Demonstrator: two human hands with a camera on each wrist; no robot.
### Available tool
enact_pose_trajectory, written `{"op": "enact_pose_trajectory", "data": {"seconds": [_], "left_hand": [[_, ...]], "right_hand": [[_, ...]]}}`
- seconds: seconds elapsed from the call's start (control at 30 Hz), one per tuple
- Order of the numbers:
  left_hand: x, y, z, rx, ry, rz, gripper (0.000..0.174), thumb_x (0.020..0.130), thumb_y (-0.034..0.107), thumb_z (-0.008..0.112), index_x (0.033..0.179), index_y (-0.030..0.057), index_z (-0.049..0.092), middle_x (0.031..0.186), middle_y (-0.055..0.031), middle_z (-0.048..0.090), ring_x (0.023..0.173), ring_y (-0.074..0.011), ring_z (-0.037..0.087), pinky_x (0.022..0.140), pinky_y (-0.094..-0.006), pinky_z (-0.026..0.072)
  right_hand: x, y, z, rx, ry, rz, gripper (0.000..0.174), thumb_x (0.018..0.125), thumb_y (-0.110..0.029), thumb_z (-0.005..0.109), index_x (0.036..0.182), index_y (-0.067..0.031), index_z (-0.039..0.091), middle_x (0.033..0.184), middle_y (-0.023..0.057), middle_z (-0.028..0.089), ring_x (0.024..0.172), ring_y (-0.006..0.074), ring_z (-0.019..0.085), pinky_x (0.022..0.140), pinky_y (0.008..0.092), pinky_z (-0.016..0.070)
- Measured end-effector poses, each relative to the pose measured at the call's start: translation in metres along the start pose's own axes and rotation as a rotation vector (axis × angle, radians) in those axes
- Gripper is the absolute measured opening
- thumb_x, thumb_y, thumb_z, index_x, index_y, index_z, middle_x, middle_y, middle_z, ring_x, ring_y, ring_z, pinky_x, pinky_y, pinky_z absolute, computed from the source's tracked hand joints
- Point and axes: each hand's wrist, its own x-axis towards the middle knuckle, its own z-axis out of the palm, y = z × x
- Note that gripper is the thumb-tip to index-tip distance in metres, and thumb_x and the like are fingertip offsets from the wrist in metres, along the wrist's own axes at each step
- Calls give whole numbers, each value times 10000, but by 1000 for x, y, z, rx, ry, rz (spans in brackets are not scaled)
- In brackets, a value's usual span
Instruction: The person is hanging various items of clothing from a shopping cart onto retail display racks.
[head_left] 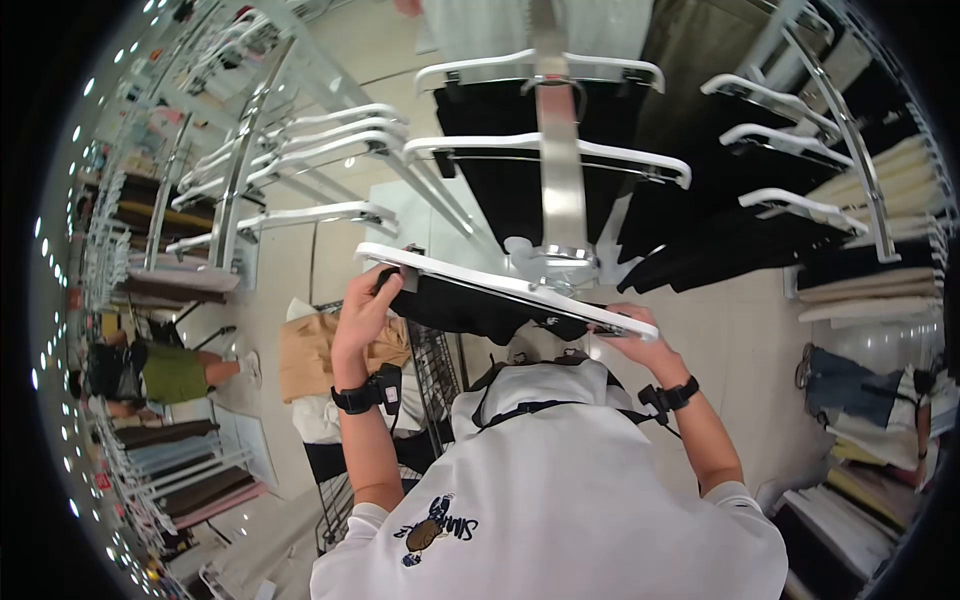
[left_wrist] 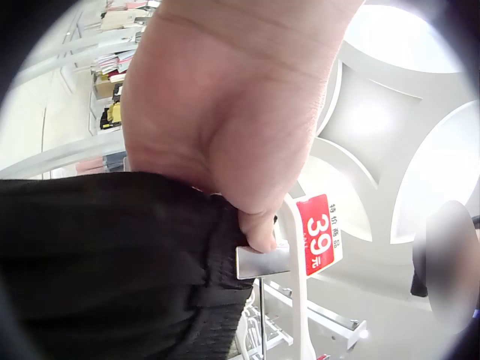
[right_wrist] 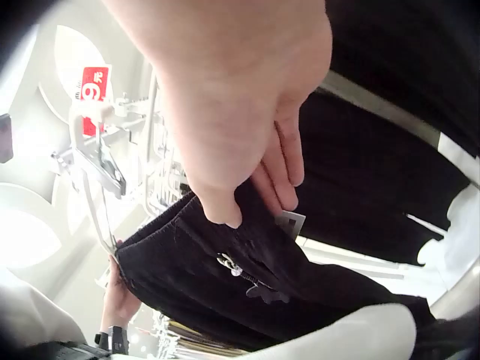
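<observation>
Black trousers (head_left: 455, 305) hang below a white clip hanger (head_left: 470, 275), held in front of the body. My left hand (head_left: 365, 315) grips the waistband end at the hanger's left side. In the left wrist view the thumb of that hand (left_wrist: 232, 135) lies against a flat metal clip (left_wrist: 262, 262) on the gathered waistband. Over on the other side, my right hand (right_wrist: 232, 97) pinches the trousers' cloth (right_wrist: 187, 255) between thumb and fingers, near a drawstring. A second hanger clip (right_wrist: 109, 178) shows apart from the cloth in the right wrist view.
A metal rail (head_left: 562, 190) ahead carries white hangers with black garments. More racks (head_left: 240, 160) stand left and right. A wire cart (head_left: 435, 370) with tan clothing (head_left: 305, 355) is by the left arm. Other people (head_left: 180, 375) stand at both sides. A red price sign (left_wrist: 315, 232) hangs overhead.
</observation>
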Motion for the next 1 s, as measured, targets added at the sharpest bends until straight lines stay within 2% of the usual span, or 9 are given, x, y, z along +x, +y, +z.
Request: {"op": "enact_pose_trajectory", "data": {"seconds": [0.1, 0.17, 0.53, 0.63, 0.7, 0.77, 0.83, 0.9, 1.0], "left_hand": [[17, -8, 16, -39, -63, 19, 173, 1030, 123, 600, 966, -34, 633, 865, 50, 570, 819, -55, 463, 729, -244, 398], [29, -30, 18, -66, -98, 20, 178, 1031, 127, 598, 962, -33, 634, 864, 49, 567, 823, -56, 462, 738, -243, 395], [41, -49, 49, -139, 56, -59, 134, 943, 106, 709, 958, -26, 699, 895, -21, 700, 809, -92, 577, 755, -250, 444], [7, -12, 55, 401, 38, -33, 135, 888, 107, 757, 929, -14, 713, 844, -51, 702, 788, -110, 580, 742, -241, 443], [-38, 77, 87, 278, -134, -49, 169, 800, 127, 807, 899, 10, 736, 810, -80, 704, 796, -148, 620, 771, -270, 480], [-51, 122, 132, -32, -193, 467, 306, 739, 196, 847, 979, 33, 749, 889, -89, 718, 882, -228, 667, 864, -326, 504], [-27, 217, 204, 451, -118, 903, 466, 698, 269, 863, 1093, 57, 736, 966, -85, 715, 984, -297, 670, 947, -381, 497], [-7, 219, 226, 473, -125, 945, 572, 761, 336, 856, 1218, 32, 695, 1135, -102, 706, 1096, -305, 632, 958, -416, 478], [29, 200, 249, 551, -243, 918, 527, 796, 330, 840, 1220, 54, 692, 1104, -88, 721, 1015, -297, 653, 905, -404, 498]], "right_hand": [[-24, -27, -31, -93, 222, -56, 229, 765, -125, 849, 940, -25, 740, 902, 138, 737, 823, 299, 707, 732, 362, 564], [-37, -27, -40, -285, 302, -308, 206, 754, -104, 852, 899, -32, 725, 880, 120, 740, 809, 282, 711, 720, 369, 568], [-75, -47, -57, -219, 462, -260, 191, 782, -74, 838, 905, -22, 703, 871, 123, 730, 758, 301, 696, 670, 378, 559], [-87, -42, -72, -253, 492, -305, 173, 792, -70, 827, 887, -28, 688, 899, 124, 734, 773, 301, 697, 678, 382, 561], [-100, -33, -84, -287, 488, -258, 176, 796, -71, 822, 899, -34, 684, 947, 126, 744, 799, 296, 702, 692, 375, 564], [-108, -29, -95, -284, 483, -212, 184, 795, -56, 825, 908, -25, 683, 951, 128, 743, 814, 295, 708, 694, 364, 566], [-112, -25, -108, -282, 475, -190, 194, 793, -41, 829, 918, -15, 682, 954, 131, 742, 830, 294, 714, 696, 352, 567], [-112, -25, -113, -283, 465, -222, 177, 815, -45, 815, 933, -13, 687, 964, 127, 744, 829, 297, 711, 713, 348, 565], [-114, -19, -123, -233, 463, -215, 162, 832, -48, 803, 949, -9, 698, 969, 120, 748, 828, 277, 715, 732, 334, 559]]}}
